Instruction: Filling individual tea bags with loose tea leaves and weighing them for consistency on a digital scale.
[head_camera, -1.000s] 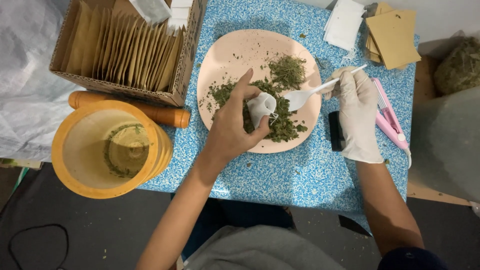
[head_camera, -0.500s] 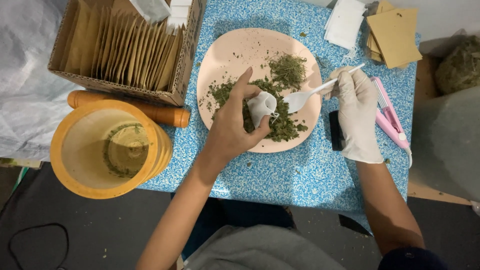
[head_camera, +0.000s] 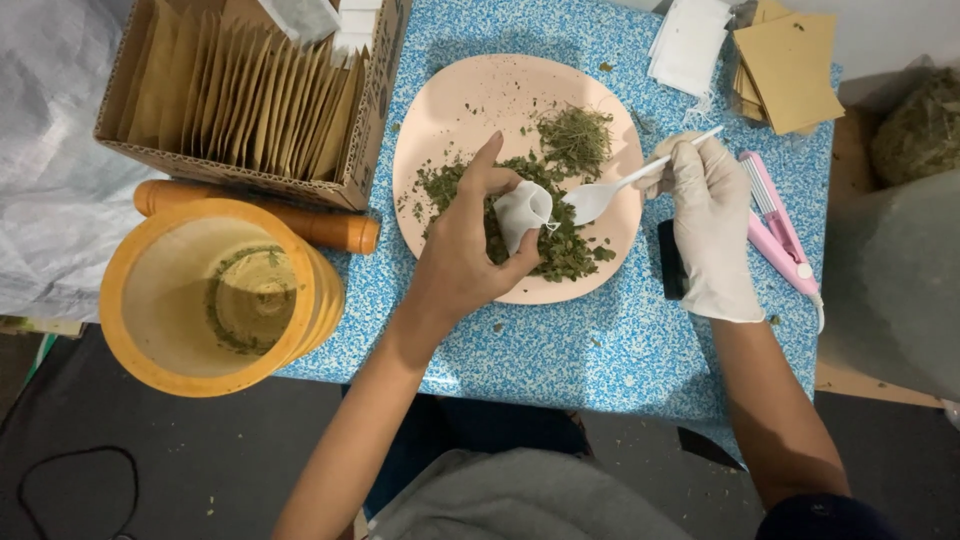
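My bare left hand (head_camera: 462, 255) pinches a small white filter bag (head_camera: 522, 212) held open over a pink plate (head_camera: 470, 100). Dried green herbs (head_camera: 560, 245) lie heaped on the plate's near half, with a finer clump (head_camera: 577, 138) farther back. In a white glove, my right hand (head_camera: 712, 225) grips a white plastic spoon (head_camera: 600, 196). The spoon's bowl sits at the mouth of the bag.
A cardboard box (head_camera: 240, 90) of brown envelopes stands at the back left. A yellow mortar (head_camera: 220, 295) and a wooden pestle (head_camera: 300, 225) lie at the left. A pink heat sealer (head_camera: 782, 235), white bags (head_camera: 690, 45) and brown envelopes (head_camera: 790, 65) are at the right.
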